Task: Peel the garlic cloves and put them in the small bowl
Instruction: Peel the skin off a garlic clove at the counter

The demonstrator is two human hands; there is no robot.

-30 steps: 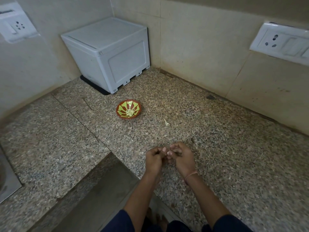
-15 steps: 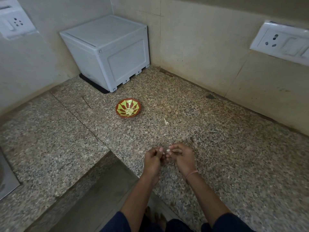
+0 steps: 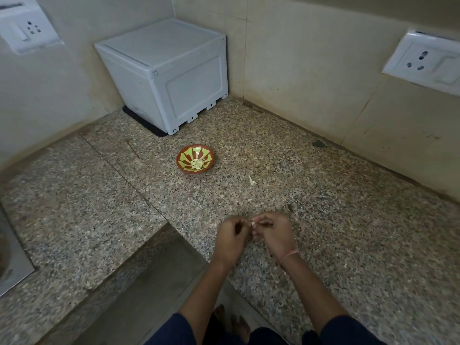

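Low over the front of the granite counter, my left hand (image 3: pixel 230 236) and my right hand (image 3: pixel 272 234) are held together with curled fingers. Both pinch a small pale garlic clove (image 3: pixel 253 224), of which only a sliver shows between the fingertips. Farther back on the counter stands the small bowl (image 3: pixel 185 165), red-brown with yellow-green rays, and pale peeled cloves (image 3: pixel 196 164) lie at its centre. A loose scrap of garlic skin (image 3: pixel 252 181) lies between the bowl and my hands.
A white plastic box (image 3: pixel 171 78) on a black mat fills the back corner. Switch sockets sit on the left wall (image 3: pixel 26 31) and right wall (image 3: pixel 425 64). The counter (image 3: pixel 348 220) has a notch at its front edge (image 3: pixel 171 225), and a steel sink rim (image 3: pixel 12 265) is at far left.
My hands stay together on the clove, and their fingers have shifted slightly. The view has drifted a little; the bowl has not moved.
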